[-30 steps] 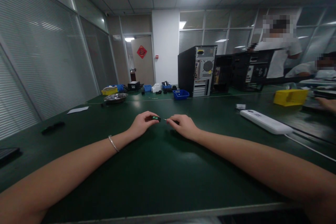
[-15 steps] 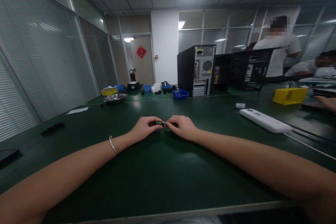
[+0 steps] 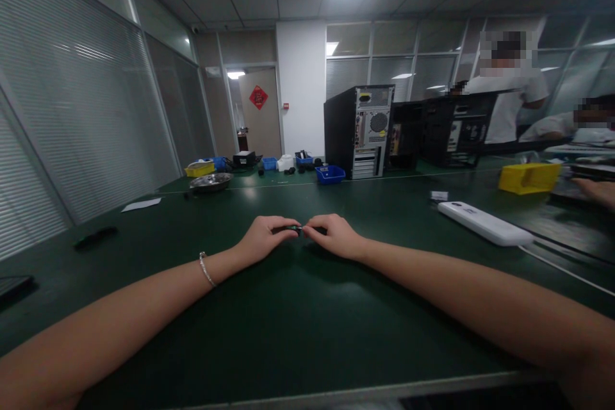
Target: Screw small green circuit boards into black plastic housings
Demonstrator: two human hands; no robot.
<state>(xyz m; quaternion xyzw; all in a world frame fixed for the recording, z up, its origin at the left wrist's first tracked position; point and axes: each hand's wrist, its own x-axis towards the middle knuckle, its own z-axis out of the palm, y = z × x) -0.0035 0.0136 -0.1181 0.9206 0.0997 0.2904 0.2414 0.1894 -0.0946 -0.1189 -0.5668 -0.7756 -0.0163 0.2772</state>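
Note:
Both hands meet over the middle of the dark green table. My left hand, with a silvery bracelet on its wrist, is closed in a pinch around a small green piece with a silvery end, which looks like a little circuit board. Thumb and finger cover most of it, so its exact kind cannot be made out. My right hand is closed too, its thumb and fingertips pinched at the silvery end of that same piece. Whether a second tiny part sits between the right fingertips is too small to tell.
To the right lies a white power strip with cables, near a yellow bin. Computer cases stand at the back, beside a blue tray. A metal bowl is back left. Other people are at the right.
The green piece has tilted slightly and shows less between the left fingers. Both hands stay nearly in place; the view has shifted very slightly.

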